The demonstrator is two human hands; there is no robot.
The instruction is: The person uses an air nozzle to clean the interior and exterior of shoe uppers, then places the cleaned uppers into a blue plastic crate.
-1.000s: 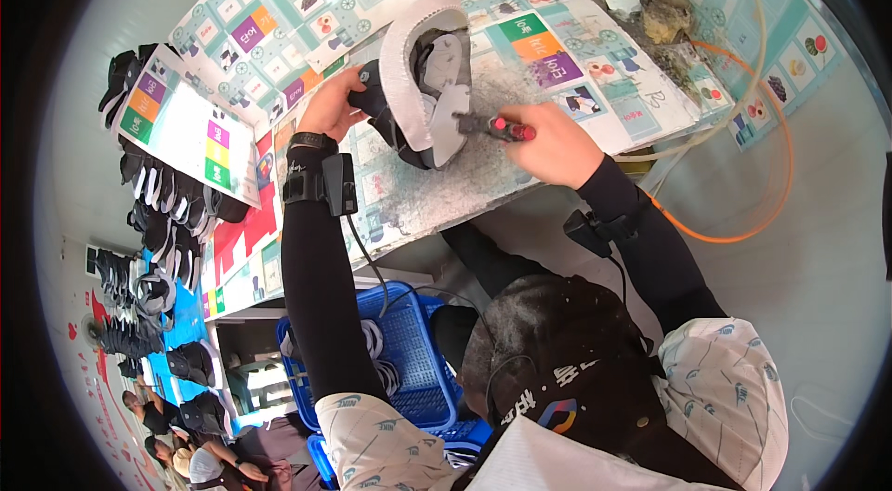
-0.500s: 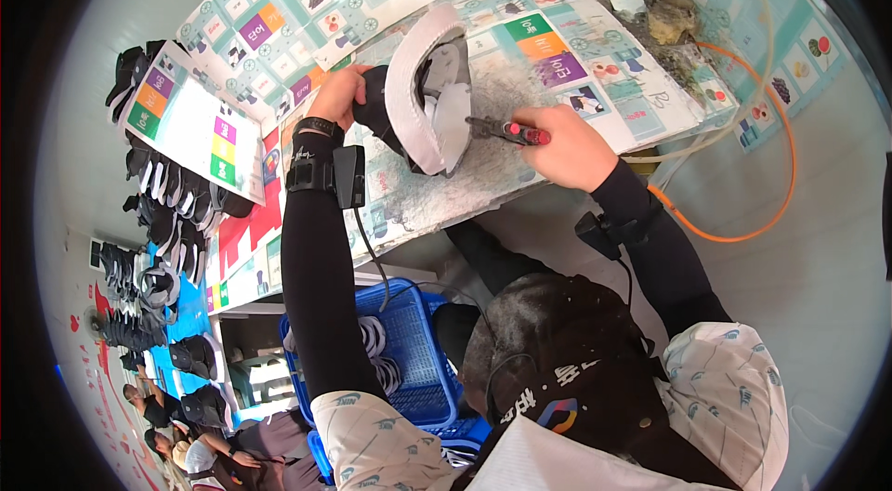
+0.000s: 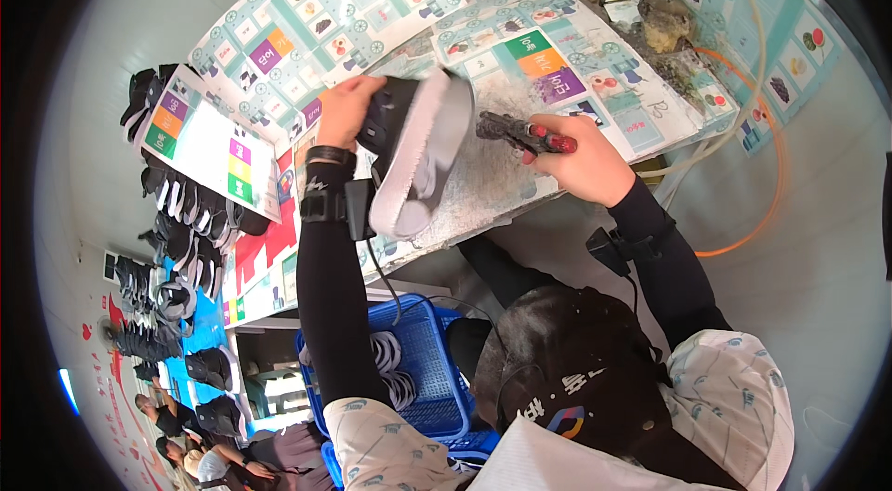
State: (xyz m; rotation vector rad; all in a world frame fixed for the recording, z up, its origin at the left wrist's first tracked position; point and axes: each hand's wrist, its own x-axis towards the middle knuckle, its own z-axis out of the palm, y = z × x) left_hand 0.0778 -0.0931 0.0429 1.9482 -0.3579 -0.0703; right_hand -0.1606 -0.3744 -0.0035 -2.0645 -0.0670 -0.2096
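A sneaker (image 3: 395, 180) with a black upper and a thick white and grey sole is tilted above the worktable, its sole edge facing right. My left hand (image 3: 346, 110) grips it by the dark upper on its left side; some of the fingers are hidden behind it. To the right, my right hand (image 3: 593, 161) is closed around a dark, grimy hand tool (image 3: 505, 127) with red grips; its exact kind is unclear. The tool's tip points left at the sneaker, with a small gap between them. Both hands are over the grey, dusty table edge.
Patterned paper sheets (image 3: 321, 8) cover the table and its back screen. A crusted brown pot (image 3: 665, 22) stands at the far right beside an orange hose (image 3: 779, 147). Below the table is a blue basket (image 3: 441, 389) with striped pieces. Several dark shoes (image 3: 181, 203) line the left, where other people sit.
The sneaker has been turned and lowered toward me, showing more of its sole side and black upper. My right hand with the tool has shifted slightly right.
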